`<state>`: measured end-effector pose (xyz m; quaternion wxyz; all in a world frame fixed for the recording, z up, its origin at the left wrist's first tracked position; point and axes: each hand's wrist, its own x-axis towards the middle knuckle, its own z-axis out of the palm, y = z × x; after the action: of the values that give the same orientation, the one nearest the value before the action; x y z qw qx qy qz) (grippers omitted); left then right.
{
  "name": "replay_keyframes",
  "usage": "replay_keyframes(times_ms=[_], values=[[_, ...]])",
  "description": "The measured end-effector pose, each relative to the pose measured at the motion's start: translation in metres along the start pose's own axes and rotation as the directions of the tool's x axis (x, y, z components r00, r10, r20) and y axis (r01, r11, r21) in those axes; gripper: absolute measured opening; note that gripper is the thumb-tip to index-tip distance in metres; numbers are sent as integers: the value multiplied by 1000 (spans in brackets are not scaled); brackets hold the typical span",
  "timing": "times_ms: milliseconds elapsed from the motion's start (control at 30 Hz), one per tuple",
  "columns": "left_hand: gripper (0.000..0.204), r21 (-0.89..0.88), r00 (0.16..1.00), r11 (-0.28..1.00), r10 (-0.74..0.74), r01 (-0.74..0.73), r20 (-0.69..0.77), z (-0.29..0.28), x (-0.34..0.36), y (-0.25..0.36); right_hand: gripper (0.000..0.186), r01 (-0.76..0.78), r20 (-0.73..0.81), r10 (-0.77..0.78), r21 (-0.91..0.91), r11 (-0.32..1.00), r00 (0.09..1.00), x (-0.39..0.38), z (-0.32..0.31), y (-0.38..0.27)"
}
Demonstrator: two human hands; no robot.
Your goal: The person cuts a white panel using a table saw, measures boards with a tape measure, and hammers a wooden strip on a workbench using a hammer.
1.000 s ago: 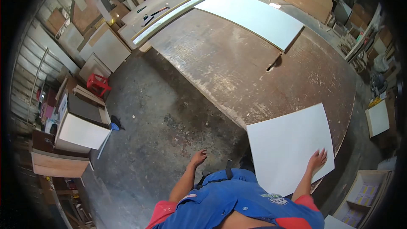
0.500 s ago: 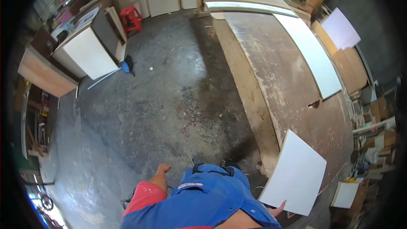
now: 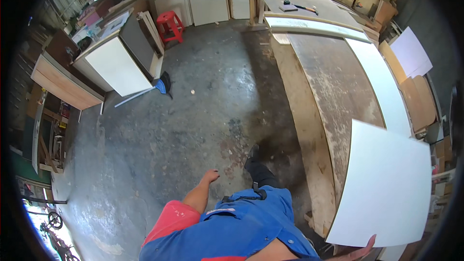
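A large white panel (image 3: pixel 386 188) is tilted beside my right side, over the near end of the long workbench. My right hand (image 3: pixel 365 250) grips its lower edge, with the thumb showing against the white face and the other fingers mostly hidden. My left hand (image 3: pixel 210 176) hangs in front of my body, away from any object, its fingers loosely curled and nothing visible in them.
The long brown-topped workbench (image 3: pixel 338 77) runs away on my right, with a long white board (image 3: pixel 382 79) on it. A hammer (image 3: pixel 300 6) lies on the far table. Leftward are a white-sided cabinet (image 3: pixel 118 67), a blue broom (image 3: pixel 162 84) and a red stool (image 3: pixel 170 25).
I have stepped forward, one foot now showing ahead. The white panel has risen and swung farther over the bench in my right hand. My left hand has moved forward and right.
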<state>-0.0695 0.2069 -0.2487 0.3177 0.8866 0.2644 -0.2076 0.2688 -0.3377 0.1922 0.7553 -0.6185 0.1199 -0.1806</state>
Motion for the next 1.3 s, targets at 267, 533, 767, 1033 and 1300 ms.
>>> replay_keyframes(times_ms=[267, 533, 767, 1033, 1300], values=[[48, -633, 890, 710, -450, 308, -71, -176, 71, 47, 48, 139, 444, -123, -4, 990, 887, 42, 342, 76], [59, -900, 900, 429, -355, -84, -253, -385, 91, 41, 44, -438, 874, 221, -10, 899, 432, -80, 631, 92], [65, -569, 714, -538, -91, -622, -694, -588, 83, 50, 38, -596, 850, 526, -417, 686, 10, -182, 821, 145], [48, -767, 909, -567, -415, -300, -49, -739, 194, -82, 43, -539, 656, 732, -689, 484, -182, -250, 1004, 247], [50, -806, 962, -584, -263, -100, 71, -855, 338, -155, 44, -636, 543, 840, -657, 406, -24, -245, 1123, 344]])
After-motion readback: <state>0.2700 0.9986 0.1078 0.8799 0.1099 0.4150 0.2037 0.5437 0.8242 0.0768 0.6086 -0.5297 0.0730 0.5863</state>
